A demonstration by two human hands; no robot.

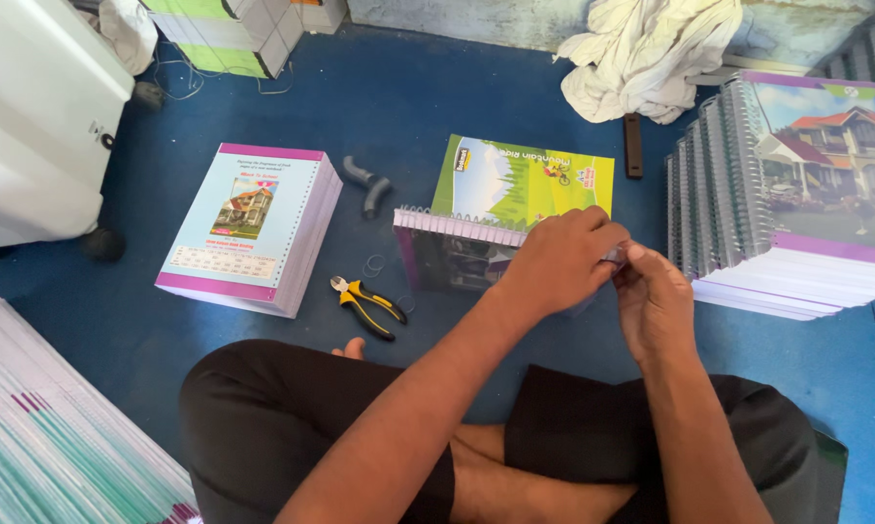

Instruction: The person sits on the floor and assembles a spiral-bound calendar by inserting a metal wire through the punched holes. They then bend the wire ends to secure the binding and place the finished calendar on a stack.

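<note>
The left hand [563, 260] and right hand [651, 296] meet, fingertips pinched on the wire end at the corner of a spiral-bound notebook [457, 254] lying on the blue floor [408, 97] just beyond them. Working that thin, springy coil well probably needs small, steady twists. Yellow-handled cutting pliers [367, 304] lie left of the hands; a stack of glossy bound notebooks [787, 194] rises to their right.

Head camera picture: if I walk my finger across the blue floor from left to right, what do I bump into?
White plastic machine → unbound stack of punched pages with pink-edged cover → yellow-and-black cutting pliers → spiral-bound notebook with green cover → left hand → right hand → tall pile of spiral-bound notebooks with house picture.
</note>
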